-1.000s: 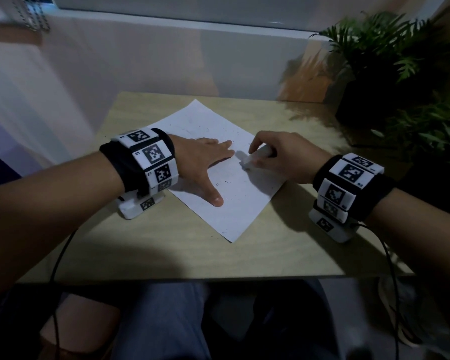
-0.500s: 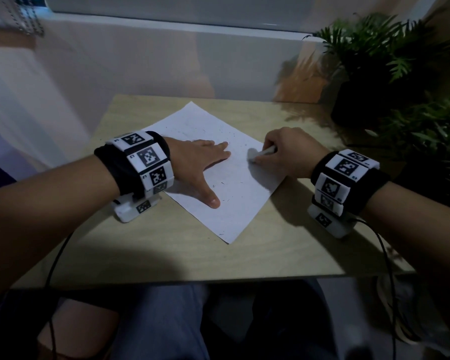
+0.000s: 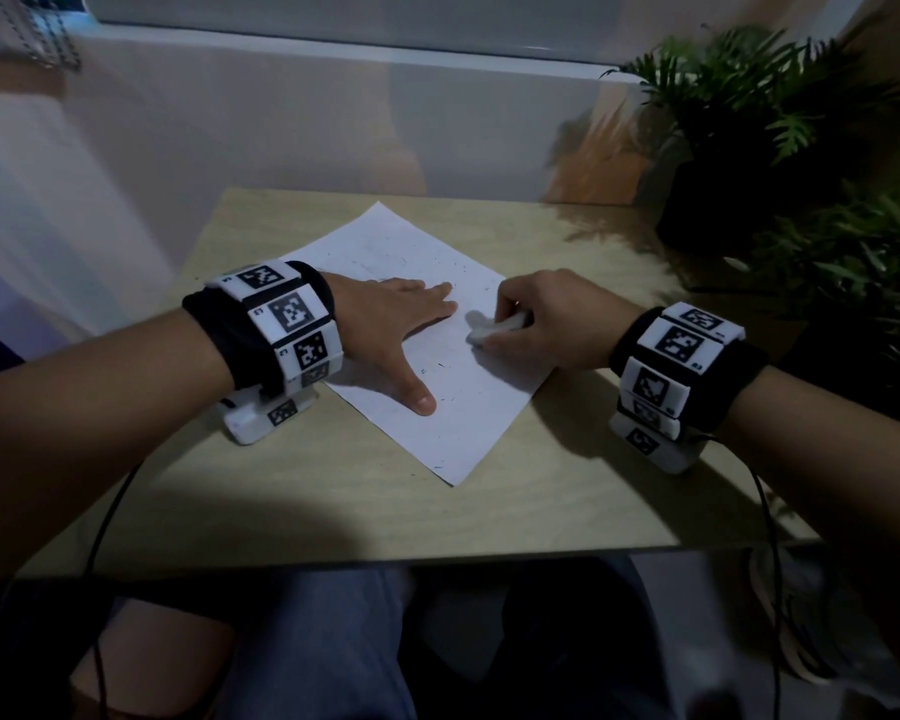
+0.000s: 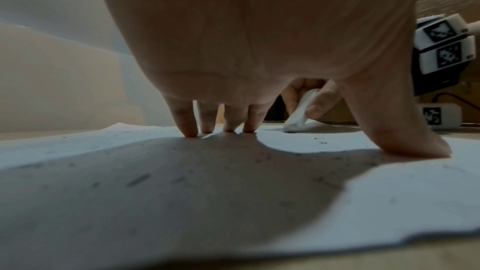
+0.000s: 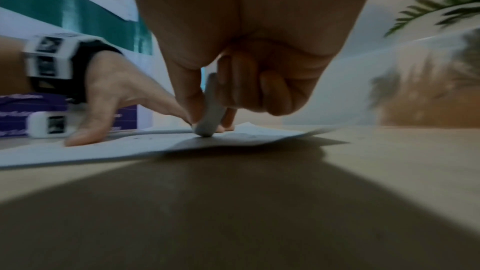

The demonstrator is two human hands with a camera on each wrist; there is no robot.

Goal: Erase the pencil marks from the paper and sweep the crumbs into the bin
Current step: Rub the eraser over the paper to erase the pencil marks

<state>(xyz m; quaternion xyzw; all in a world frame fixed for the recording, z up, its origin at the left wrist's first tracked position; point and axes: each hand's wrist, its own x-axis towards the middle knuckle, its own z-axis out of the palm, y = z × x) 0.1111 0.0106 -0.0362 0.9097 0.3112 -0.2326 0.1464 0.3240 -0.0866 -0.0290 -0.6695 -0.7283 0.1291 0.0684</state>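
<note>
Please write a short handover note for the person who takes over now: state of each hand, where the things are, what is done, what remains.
Left hand: flat, fingers spread, pressing the paper down on the table.
Right hand: pinches the white eraser, its tip on the paper beside the left fingertips.
Done: the sheet looks mostly clean; dark eraser crumbs lie scattered over it.
Left: faint marks still show near the far corner, hard to tell how many. Finish erasing, then sweep the crumbs into the bin, which is not in view.
</note>
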